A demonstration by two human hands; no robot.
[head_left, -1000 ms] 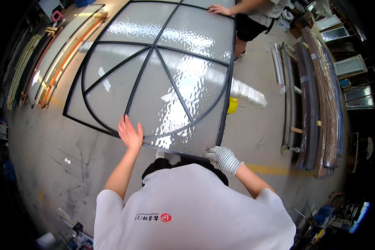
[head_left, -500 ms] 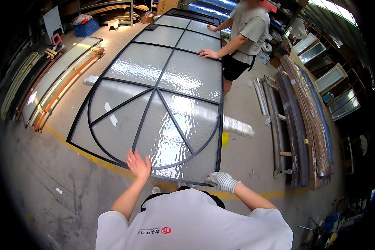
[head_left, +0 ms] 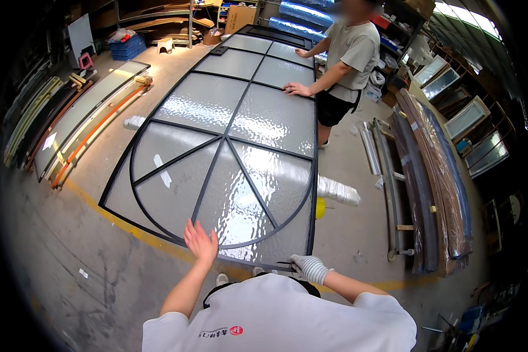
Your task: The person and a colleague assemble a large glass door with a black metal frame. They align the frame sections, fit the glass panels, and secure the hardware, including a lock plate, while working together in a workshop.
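Note:
A large black-framed panel of rippled glass [head_left: 264, 111], crossed by dark bars and an arch, lies flat in front of me. My left hand [head_left: 201, 242] is bare, its fingers spread at the panel's near edge, beside the lower end of the central bar [head_left: 208, 185]. At the near right corner, my right hand [head_left: 311, 268] wears a grey-striped glove. Its fingers are closed at the frame, by a thin dark strip [head_left: 284, 263]; exactly what they grip is hidden. A strip of whitish tape [head_left: 162, 170] sticks to the glass on the left.
A co-worker [head_left: 349, 64] stands at the panel's far right side, both hands on its edge. A plastic-wrapped roll [head_left: 337, 190] passes beneath the panel. Wrapped lengths [head_left: 434, 182] lie to the right; framed panels and strips [head_left: 91, 120] lie left. A blue crate [head_left: 128, 47] stands behind.
The whole view has shifted, putting the panel slightly lower and to the right. My right hand has moved a little left along the near edge; my left hand stays at about the same place.

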